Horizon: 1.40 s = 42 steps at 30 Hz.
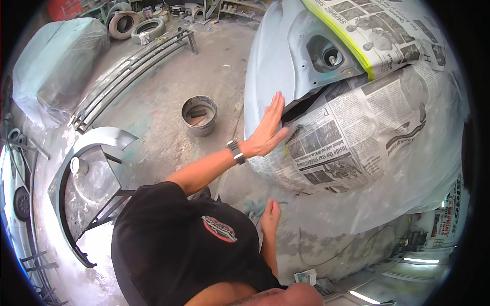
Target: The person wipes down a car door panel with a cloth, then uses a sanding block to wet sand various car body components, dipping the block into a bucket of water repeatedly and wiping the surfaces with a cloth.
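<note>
My left hand (pixel 264 133), with a dark watch on its wrist, is stretched out flat against the edge of a light grey car body panel (pixel 270 71). Its fingers point away from me, and its heel reaches the masking newspaper (pixel 326 148) taped over the car's lower part. Lower down, beside my body, my right hand (pixel 270 217) is closed. A greenish rag-like thing (pixel 254 206) shows at its fingers, its exact kind unclear. Above my left hand, the panel has a recessed round opening (pixel 326 53), bordered by bright yellow-green tape (pixel 352 46).
A dark bucket (pixel 199 116) with blocks in it stands on the floor. To the left, a grey fender (pixel 109 136) and a white cup (pixel 79 166) rest on a stand. Farther back are a metal rack (pixel 138 71), tyres (pixel 148 31) and a plastic-covered shape (pixel 61 61).
</note>
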{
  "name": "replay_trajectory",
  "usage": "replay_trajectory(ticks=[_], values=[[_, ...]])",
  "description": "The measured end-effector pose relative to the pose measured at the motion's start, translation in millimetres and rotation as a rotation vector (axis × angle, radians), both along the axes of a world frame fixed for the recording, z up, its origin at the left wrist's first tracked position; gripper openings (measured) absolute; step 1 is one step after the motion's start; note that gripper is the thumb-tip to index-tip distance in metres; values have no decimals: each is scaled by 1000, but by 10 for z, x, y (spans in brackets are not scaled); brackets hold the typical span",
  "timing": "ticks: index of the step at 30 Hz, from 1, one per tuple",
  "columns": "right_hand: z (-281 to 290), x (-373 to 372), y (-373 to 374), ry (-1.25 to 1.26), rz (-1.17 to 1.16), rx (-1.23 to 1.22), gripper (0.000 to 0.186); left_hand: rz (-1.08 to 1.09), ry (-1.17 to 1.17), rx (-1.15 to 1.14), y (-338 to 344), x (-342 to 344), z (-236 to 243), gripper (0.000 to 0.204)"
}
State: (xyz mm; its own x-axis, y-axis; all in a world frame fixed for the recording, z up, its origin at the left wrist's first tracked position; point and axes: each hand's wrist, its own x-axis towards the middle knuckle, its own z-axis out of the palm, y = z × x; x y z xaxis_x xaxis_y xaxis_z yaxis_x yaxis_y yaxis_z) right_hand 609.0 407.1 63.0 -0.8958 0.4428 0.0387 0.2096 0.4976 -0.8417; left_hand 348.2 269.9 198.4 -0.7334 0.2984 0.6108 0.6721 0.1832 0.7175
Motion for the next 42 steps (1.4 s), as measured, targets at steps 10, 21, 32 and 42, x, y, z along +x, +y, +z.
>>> replay_trajectory(ticks=[10, 21, 32, 42], values=[[892, -649, -583, 133, 170, -236, 33, 255, -392, 236, 215, -2057, -71, 72], [521, -433, -561, 36, 69, -196, 33, 204, -213, 152, 358, -1062, 152, 78], [1174, -884, -683, 265, 65, -468, 21, 38, -347, -43, -684, 424, -596, 74], [1129, -1323, -1297, 395, 1025, -59, 22, -89, -665, -304, -1408, 683, -1326, 62]])
